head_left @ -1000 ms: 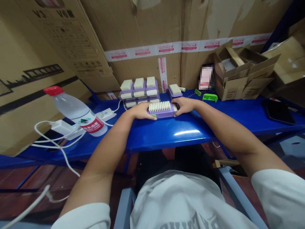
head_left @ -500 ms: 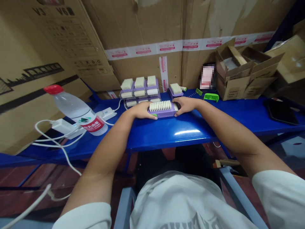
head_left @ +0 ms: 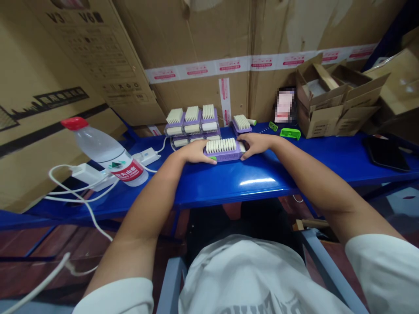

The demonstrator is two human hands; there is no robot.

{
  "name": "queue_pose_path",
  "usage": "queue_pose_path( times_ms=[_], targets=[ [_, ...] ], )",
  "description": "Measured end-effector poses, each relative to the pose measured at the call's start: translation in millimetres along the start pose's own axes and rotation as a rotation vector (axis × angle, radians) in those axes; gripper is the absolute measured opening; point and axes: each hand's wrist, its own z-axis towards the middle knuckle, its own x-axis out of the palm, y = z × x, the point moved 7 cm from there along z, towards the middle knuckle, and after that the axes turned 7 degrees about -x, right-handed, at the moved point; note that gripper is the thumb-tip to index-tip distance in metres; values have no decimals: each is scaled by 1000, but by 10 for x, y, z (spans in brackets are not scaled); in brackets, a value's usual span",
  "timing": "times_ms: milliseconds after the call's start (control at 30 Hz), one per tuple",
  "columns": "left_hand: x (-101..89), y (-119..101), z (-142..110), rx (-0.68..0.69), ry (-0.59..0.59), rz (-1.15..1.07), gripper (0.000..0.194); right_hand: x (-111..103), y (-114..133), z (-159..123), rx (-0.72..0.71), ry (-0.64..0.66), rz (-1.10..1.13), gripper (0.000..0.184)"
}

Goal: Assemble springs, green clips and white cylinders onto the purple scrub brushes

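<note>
A purple brush with cream bristles (head_left: 221, 145) lies lengthwise between my two hands over the blue table. Its left end, beside a small green part, is gripped by my left hand (head_left: 197, 151). Around the right end, where a whitish piece shows, my right hand (head_left: 254, 144) is closed. Behind my left hand several more purple brushes (head_left: 192, 114) with white rollers stand stacked in clear holders. One shorter purple brush (head_left: 241, 123) sits behind my right hand. Farther right are a bright green plastic frame (head_left: 290, 133) and a small green piece (head_left: 273, 126) with a spring beside it.
On the left, a tilted-looking water bottle (head_left: 108, 155) with a red cap stands by white power adapters (head_left: 88, 173) and cables. Open cardboard boxes (head_left: 330, 100) and a black phone (head_left: 386, 152) occupy the right. Tall cardboard backs the blue table (head_left: 229, 183).
</note>
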Motion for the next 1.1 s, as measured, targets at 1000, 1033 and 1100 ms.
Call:
queue_pose_path(
  times_ms=[1000, 1033, 1100],
  targets=[
    [181, -362, 59, 154, -9, -9, 34, 352, 284, -277, 264, 621, 459, 89],
    [181, -381, 43, 165, 7, -24, 33, 342, 257, -271, 269, 603, 459, 88],
    [185, -417, 8, 185, 52, -44, 31, 321, 201, -255, 267, 569, 456, 86]
  ],
)
